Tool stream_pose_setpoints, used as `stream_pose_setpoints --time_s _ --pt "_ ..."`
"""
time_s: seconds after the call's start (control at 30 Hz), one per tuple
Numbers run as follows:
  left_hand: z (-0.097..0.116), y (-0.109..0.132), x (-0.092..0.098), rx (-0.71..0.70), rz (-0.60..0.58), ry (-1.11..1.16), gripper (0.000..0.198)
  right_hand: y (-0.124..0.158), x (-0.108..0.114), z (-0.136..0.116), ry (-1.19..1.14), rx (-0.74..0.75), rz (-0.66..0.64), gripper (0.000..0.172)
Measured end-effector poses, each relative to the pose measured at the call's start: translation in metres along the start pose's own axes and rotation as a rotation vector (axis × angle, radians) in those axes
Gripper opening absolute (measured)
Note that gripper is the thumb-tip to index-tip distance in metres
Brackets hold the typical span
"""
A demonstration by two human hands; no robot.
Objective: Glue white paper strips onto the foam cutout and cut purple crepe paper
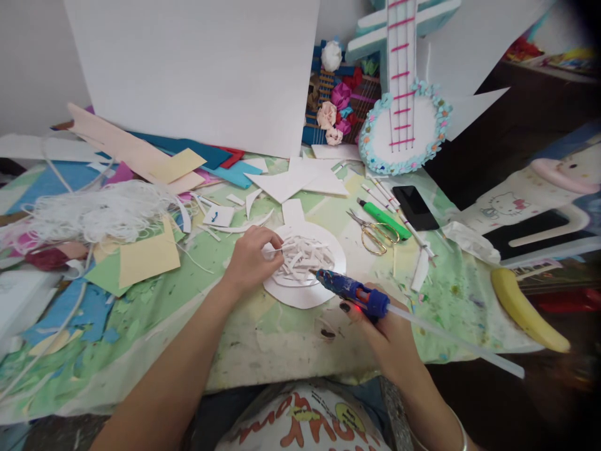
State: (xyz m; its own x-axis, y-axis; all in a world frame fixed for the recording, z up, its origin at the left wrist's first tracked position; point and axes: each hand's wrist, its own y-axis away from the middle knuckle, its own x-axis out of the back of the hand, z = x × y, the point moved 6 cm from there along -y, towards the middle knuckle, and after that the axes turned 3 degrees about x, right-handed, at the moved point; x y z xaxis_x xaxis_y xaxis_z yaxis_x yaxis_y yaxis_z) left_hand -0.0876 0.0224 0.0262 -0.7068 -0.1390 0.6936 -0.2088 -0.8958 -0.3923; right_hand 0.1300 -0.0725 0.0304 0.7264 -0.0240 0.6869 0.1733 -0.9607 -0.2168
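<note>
While the round white card point(300, 299), strewn with paper strips point(305, 257), lies flat on the table point(244, 357), probably light and bendable, best held by its bare rim, the right hand point(393, 329) grasps a blue glue gun point(345, 286) and the left hand point(252, 258) pinches a thin white strip point(270, 252), likely flimsy; red shirt lettering point(291, 426) is only partly legible

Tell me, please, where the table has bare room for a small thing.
The table cover is mostly bare between the white disc and the front edge, also between the right hand and the banana, though spotted. Crowded: the left, with white string and paper scraps, and around the scissors.
</note>
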Motion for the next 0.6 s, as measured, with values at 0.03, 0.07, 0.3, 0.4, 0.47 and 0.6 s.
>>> stream_pose_setpoints --time_s 0.03,0.07,0.3,0.4,0.47,0.6 --pt "0.001 0.000 0.000 -0.009 0.002 0.002 0.009 0.000 0.000 0.000 -0.015 0.005 -0.001 0.017" --pt "0.001 0.000 -0.001 -0.017 0.004 0.005 0.009 0.000 -0.001 0.001 -0.039 0.003 -0.001 0.017" --pt "0.000 0.001 -0.001 -0.021 0.003 0.011 0.009 -0.006 -0.015 0.003 -0.272 -0.128 -0.052 0.019" --pt "-0.002 0.000 0.002 0.011 0.016 0.003 0.009 -0.007 -0.020 0.002 -0.217 -0.143 -0.125 0.019" --pt "-0.002 0.000 0.003 0.012 0.022 0.003 0.009 -0.006 -0.024 0.003 -0.167 -0.146 -0.185 0.016" --pt "0.000 0.000 0.002 -0.012 0.014 0.015 0.010 -0.005 -0.028 0.004 -0.083 -0.162 -0.237 0.013"
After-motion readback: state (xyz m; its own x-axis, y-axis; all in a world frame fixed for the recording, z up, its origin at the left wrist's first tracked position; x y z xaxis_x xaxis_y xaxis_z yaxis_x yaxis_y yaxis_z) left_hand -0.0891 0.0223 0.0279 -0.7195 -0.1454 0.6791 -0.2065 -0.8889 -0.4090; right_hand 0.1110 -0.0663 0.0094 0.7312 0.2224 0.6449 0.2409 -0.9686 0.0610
